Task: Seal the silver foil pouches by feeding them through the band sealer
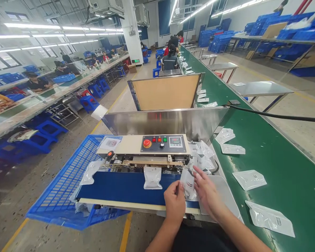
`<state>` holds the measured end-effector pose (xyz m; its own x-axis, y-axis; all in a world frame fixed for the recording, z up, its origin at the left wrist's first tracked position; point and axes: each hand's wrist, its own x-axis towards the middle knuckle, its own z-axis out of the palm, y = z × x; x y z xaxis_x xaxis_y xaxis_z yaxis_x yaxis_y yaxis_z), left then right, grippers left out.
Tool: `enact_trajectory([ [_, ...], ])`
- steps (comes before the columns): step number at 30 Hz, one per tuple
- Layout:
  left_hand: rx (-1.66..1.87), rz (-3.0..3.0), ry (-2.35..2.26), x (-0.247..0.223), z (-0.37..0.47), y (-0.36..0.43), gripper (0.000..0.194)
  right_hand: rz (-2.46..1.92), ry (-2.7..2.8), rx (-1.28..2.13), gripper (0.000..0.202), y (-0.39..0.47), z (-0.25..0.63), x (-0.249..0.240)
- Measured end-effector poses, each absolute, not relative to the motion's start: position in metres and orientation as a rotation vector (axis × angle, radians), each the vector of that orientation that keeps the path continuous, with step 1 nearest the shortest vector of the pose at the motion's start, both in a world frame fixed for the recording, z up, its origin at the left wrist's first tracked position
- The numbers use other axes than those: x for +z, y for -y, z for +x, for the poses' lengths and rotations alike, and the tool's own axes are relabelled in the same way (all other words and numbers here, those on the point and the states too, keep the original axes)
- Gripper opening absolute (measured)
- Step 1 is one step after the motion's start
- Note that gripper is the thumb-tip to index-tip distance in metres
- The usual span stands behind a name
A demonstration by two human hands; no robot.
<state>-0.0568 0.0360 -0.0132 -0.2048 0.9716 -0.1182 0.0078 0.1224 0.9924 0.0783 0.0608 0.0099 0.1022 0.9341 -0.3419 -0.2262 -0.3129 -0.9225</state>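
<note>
Pinching a pouch [188, 184] at nine o'clock with left hand [174, 200], steadying three o'clock with straight-fingered right hand [207, 191], likely keeping it flat.

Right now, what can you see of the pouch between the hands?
The pouch is pale and glossy, like plastic film, with small dark, reddish print, unreadable here. It is held roughly upright by the right end of the blue belt. The left hand pinches its left edge; the right hand is at its right edge, grip unclear.
</note>
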Motion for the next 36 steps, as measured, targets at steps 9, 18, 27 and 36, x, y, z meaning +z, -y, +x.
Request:
enact_trajectory([
  [9,1.191,0.878,-1.364,-0.044,-0.035,-0.059,0.046,-1.534,0.915,1.288,0.06,-0.055,0.131,-0.016],
  [18,1.22,0.457,-1.497,-0.076,-0.042,-0.096,0.057,-1.685,0.575,1.454,0.042,-0.101,0.12,-0.041],
  [27,1.379,0.516,-1.662,-0.063,-0.119,-0.079,0.05,-1.59,0.758,1.56,0.051,-0.071,0.107,-0.036],
  [36,1.533,1.012,-1.749,-0.041,-0.125,-0.063,0.055,-2.456,0.239,0.504,0.059,0.2,0.284,-0.11],
])
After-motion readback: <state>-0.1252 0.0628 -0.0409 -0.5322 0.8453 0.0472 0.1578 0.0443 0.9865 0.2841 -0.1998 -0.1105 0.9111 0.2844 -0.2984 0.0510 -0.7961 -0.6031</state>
